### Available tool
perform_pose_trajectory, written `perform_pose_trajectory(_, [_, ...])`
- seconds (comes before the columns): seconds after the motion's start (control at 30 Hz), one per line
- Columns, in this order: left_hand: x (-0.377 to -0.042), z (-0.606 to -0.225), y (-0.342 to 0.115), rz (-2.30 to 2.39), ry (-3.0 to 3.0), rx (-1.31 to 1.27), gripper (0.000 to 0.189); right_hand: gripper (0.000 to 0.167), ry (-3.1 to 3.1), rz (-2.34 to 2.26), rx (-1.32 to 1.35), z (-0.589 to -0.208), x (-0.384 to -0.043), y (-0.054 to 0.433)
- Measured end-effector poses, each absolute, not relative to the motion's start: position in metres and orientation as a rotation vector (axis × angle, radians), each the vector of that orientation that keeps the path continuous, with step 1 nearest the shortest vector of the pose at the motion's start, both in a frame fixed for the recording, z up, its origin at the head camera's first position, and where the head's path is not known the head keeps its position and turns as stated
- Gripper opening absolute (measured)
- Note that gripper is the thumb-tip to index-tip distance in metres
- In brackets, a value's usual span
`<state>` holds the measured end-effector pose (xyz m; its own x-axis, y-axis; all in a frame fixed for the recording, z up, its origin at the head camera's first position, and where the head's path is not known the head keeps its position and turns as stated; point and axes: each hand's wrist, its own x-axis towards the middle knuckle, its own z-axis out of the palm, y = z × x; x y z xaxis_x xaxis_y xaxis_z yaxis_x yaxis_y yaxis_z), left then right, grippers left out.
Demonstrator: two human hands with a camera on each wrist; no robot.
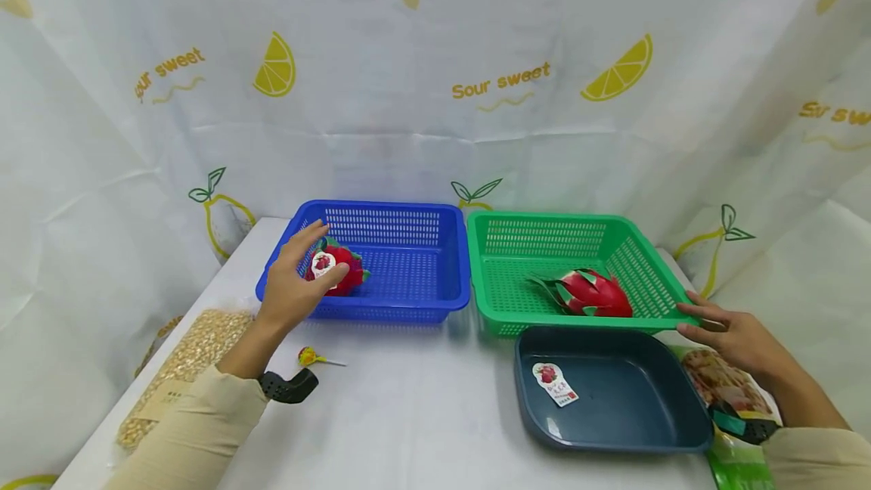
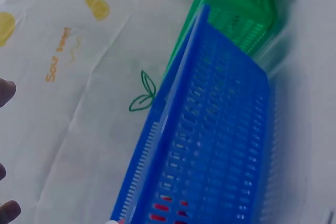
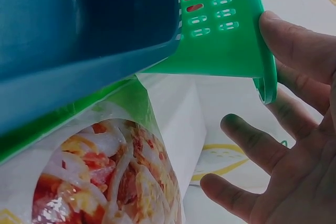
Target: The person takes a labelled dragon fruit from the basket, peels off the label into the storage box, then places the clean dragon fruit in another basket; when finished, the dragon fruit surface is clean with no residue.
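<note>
My left hand [image 1: 292, 282] hovers over the left front of the blue basket [image 1: 408, 301], thumb and fingers apart, with nothing held. Behind its thumb, in that basket, is a red toy dragon fruit [image 1: 350, 278] with green tips and a white sticker [image 1: 323, 265]. In the left wrist view only fingertips [image 2: 6, 92] show, at the left edge. My right hand [image 1: 742, 339] is at the right front corner of the green basket [image 1: 506, 316], its thumb tip at the rim and other fingers spread. Another red dragon fruit [image 1: 592, 295] with long green leaves lies in the green basket.
A dark blue tub [image 1: 612, 399] holding a dragon-fruit sticker [image 1: 554, 384] stands before the green basket. Right of it lies a food packet [image 1: 724, 380]. A yellow lollipop [image 1: 309, 356] and a bag of grain [image 1: 197, 354] lie at left. A printed curtain [image 1: 381, 97] hangs behind.
</note>
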<state>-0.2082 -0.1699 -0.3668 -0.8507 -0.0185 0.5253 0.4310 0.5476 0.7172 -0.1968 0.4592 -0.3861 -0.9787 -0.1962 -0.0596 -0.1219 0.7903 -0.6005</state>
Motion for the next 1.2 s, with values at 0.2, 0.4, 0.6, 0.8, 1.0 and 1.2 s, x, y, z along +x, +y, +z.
perform_pose_trajectory(0.2, [-0.201,-0.389,-0.197,-1.154,-2.289,-0.141,0.059,0.062,2.858,-0.925,-0.243,-0.389,-0.200,0.462])
perform_pose_trajectory(0.4, [-0.201,-0.406,-0.218,-1.152,-2.343,-0.004,0.058,0.064,2.848,-0.932,-0.218,-0.387,-0.198,0.462])
perform_pose_trajectory(0.6, [-0.205,-0.419,-0.229,-1.158,-2.432,0.083,0.065,0.062,2.855,-0.947,-0.227,-0.387,-0.197,0.459])
perform_pose_trajectory(0.8, [-0.212,-0.430,-0.237,-1.168,-2.507,0.125,0.070,0.061,2.878,-0.917,-0.244,-0.386,-0.198,0.456])
perform_pose_trajectory(1.0, [-0.217,-0.438,-0.237,-1.148,-2.519,0.138,0.076,0.065,2.914,-0.889,-0.198,-0.369,-0.195,0.451])
perform_pose_trajectory(1.2, [-0.216,-0.443,-0.232,-1.162,-2.493,0.159,0.074,0.072,2.952,-0.877,-0.152,-0.338,-0.185,0.427])
